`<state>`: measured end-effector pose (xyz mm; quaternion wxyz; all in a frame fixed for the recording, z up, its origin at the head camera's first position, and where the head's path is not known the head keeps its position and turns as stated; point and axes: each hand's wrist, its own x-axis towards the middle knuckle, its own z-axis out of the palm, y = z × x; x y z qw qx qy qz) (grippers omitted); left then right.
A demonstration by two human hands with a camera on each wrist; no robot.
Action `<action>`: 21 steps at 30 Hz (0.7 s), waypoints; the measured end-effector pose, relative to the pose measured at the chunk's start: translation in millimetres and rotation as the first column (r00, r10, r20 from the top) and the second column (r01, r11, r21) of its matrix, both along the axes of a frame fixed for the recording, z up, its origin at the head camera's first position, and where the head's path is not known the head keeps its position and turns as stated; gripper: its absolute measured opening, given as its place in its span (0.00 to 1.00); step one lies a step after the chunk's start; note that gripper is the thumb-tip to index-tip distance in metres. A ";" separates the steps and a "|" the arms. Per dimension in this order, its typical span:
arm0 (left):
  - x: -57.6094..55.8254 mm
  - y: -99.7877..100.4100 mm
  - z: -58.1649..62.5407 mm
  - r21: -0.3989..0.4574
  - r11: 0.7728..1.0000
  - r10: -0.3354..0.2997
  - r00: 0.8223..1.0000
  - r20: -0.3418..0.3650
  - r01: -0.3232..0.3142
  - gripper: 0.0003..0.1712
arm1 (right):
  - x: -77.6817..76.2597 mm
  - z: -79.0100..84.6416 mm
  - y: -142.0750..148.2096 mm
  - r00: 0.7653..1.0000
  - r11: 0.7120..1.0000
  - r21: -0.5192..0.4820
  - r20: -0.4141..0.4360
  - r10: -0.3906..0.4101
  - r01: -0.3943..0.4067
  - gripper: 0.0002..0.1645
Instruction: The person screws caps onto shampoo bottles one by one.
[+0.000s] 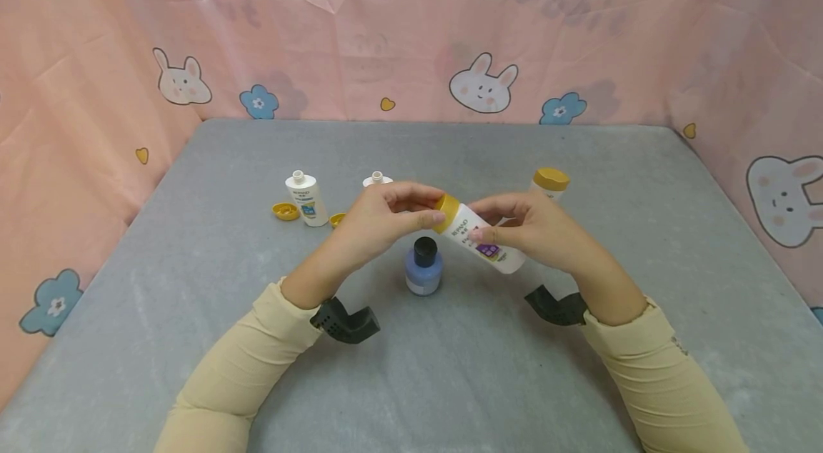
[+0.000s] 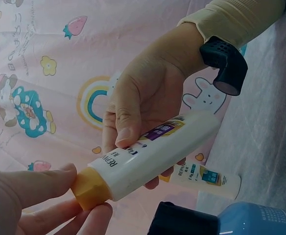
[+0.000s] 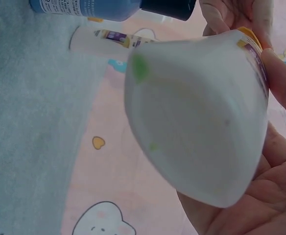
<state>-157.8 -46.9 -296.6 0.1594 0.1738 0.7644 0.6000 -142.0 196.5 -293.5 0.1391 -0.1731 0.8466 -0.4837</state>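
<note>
A white shampoo-type bottle (image 1: 474, 237) with a purple label is held tilted above the table, its yellow cap (image 1: 448, 213) toward the upper left. My left hand (image 1: 376, 221) pinches that cap between thumb and fingers. The bottle's body is gripped by my right hand (image 1: 543, 228), thumb on the label side. In the left wrist view the cap (image 2: 90, 188) sits on the bottle's end. The right wrist view faces the white bottle base (image 3: 197, 132). Just below the hands stands a blue bottle (image 1: 423, 276) with a black cap.
An uncapped white bottle (image 1: 307, 199) stands at the left beside a loose yellow cap (image 1: 286, 211). Another uncapped bottle (image 1: 377, 178) is partly hidden behind my left hand, near a second loose cap (image 1: 337, 219). Behind my right hand stands a yellow-capped bottle (image 1: 550, 181).
</note>
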 end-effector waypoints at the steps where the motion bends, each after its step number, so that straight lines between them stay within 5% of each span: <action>1: 0.3 0.0 0.3 -0.004 1.000 -0.001 1.000 -0.006 0.001 0.20 | 0.0 -0.2 0.1 1.000 1.000 0.002 -0.003 0.002 -0.002 0.20; 21: 0.5 -1.4 1.3 -0.052 0.999 -0.014 1.000 -0.028 0.012 0.19 | 0.8 0.9 -0.1 1.000 1.000 0.016 -0.009 0.005 -0.005 0.20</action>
